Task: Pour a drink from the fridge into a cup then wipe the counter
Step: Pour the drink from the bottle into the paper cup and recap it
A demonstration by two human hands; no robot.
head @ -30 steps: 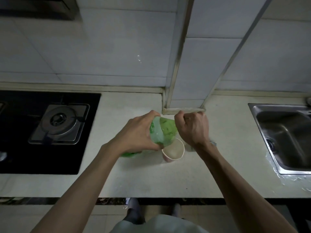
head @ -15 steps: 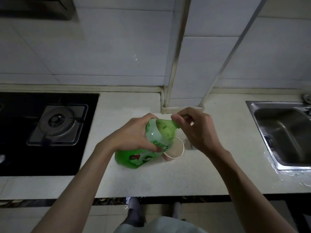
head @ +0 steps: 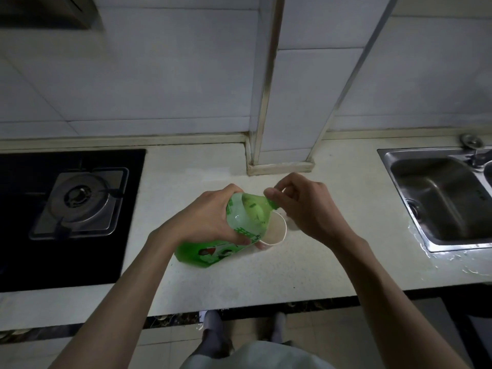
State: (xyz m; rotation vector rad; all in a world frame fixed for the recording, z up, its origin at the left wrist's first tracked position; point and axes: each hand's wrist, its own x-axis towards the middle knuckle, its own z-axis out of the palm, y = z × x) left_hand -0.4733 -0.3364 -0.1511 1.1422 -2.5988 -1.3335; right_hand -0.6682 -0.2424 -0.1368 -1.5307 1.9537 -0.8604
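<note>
The left hand grips a tilted green bottle beside a paper cup; right hand pinches its neck.

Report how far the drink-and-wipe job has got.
Done: the green bottle is out of the fridge and on the counter beside the paper cup. In hand: the left hand holds the tilted bottle while the right hand pinches its neck, apparently working the cap. Left: pouring, since the cup looks empty, then wiping; no cloth is visible.

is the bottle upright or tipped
Tipped: the bottle leans with its neck over the cup, base near the counter.
</note>
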